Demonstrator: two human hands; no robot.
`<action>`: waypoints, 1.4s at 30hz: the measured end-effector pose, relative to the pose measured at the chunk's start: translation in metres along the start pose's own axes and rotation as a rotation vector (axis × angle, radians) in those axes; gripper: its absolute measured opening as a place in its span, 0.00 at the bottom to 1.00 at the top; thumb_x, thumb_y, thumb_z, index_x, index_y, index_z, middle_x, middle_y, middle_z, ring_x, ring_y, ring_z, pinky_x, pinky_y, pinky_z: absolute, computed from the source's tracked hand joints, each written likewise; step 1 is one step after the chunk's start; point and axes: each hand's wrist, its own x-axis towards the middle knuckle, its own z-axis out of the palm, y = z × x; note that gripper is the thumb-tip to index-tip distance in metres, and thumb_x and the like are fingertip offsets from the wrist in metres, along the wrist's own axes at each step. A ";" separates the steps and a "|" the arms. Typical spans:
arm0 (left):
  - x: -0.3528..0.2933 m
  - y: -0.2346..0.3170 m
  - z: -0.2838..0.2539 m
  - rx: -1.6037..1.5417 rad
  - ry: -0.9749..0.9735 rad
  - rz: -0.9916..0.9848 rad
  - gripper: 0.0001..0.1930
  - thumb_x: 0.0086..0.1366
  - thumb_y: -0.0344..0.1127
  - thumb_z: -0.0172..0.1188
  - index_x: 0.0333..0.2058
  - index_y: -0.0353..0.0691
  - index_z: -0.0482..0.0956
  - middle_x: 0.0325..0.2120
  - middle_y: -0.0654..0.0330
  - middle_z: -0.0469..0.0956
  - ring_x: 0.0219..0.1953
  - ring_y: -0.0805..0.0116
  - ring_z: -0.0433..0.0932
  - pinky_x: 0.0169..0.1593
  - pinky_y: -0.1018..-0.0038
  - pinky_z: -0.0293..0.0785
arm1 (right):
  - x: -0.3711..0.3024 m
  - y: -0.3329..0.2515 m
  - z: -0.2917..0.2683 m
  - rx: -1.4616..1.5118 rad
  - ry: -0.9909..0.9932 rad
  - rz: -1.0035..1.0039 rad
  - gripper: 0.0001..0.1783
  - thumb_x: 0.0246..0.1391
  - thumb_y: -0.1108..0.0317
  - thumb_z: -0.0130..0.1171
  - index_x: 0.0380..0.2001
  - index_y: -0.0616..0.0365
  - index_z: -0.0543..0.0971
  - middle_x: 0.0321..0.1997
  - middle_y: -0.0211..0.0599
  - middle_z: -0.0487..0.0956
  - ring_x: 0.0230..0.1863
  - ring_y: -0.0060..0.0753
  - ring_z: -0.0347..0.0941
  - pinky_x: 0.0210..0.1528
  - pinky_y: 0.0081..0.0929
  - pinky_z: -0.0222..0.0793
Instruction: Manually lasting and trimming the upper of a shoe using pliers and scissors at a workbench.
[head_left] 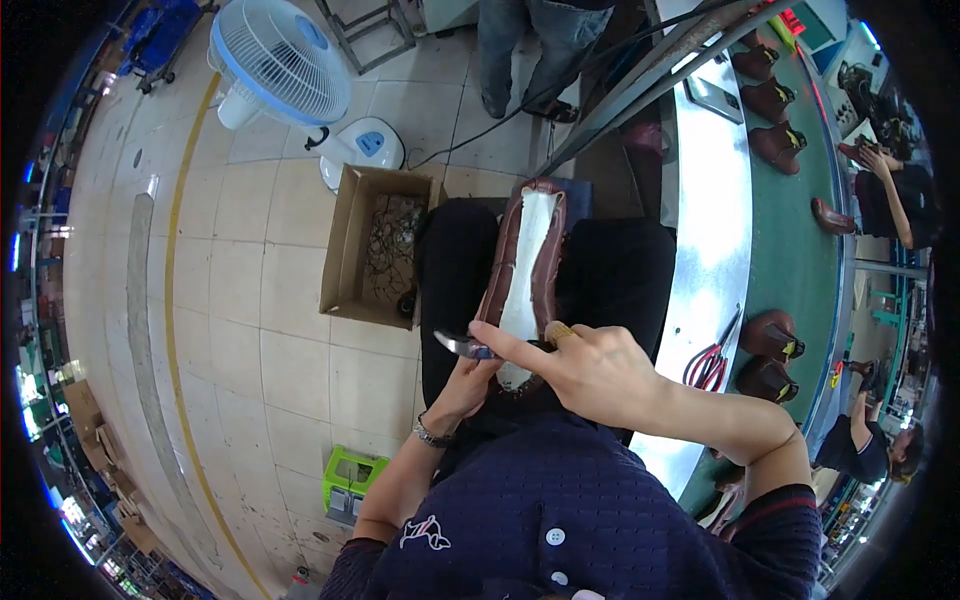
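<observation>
The brown shoe (522, 270) lies bottom-up between the wearer's black-clad thighs (457, 275), its white underside showing and its far end pointing away from the body. The two hands meet over its near end. The left hand (462, 392), palm largely concealed, is bent in close beside that end, just below a silver, curved tool (458, 345) with a blue patch. The right hand (605, 375) crosses above the shoe, index finger extended to the tool, the others bent under; a yellow band (560, 331) encircles one finger. Whether either hand is closed on the tool or the shoe cannot be told, since the right hand covers the grip.

Markings: a white animal outline (425, 533) is stitched on the navy shirt (500, 500); small marks on the fan (285, 60) are too fine to read.

Cut off or obscure: the legs (540, 50) of a person leave the upper edge; wires in the box (342, 255) tangle indistinctly; the picture's rim is dark and bent.
</observation>
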 end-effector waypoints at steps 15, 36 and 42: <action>0.081 0.106 0.049 0.407 -0.239 -0.124 0.42 0.60 0.41 0.68 0.67 0.44 0.51 0.57 0.59 0.68 0.57 0.69 0.69 0.60 0.68 0.67 | -0.024 0.056 0.005 0.305 0.239 0.364 0.35 0.59 0.65 0.55 0.68 0.41 0.56 0.26 0.45 0.81 0.27 0.51 0.80 0.29 0.41 0.75; 0.058 0.077 0.088 0.725 -0.530 0.504 0.72 0.38 0.34 0.81 0.70 0.54 0.28 0.68 0.48 0.50 0.69 0.55 0.56 0.69 0.59 0.55 | -0.182 0.113 0.142 0.068 0.633 1.009 0.38 0.42 0.71 0.69 0.60 0.51 0.71 0.58 0.51 0.70 0.60 0.53 0.66 0.62 0.42 0.62; 0.055 0.059 0.099 0.530 -0.486 0.231 0.49 0.43 0.23 0.76 0.64 0.38 0.57 0.56 0.56 0.68 0.59 0.61 0.67 0.63 0.60 0.65 | -0.130 0.057 0.091 1.091 0.567 0.280 0.60 0.39 0.65 0.77 0.70 0.57 0.50 0.71 0.45 0.57 0.71 0.38 0.53 0.71 0.34 0.48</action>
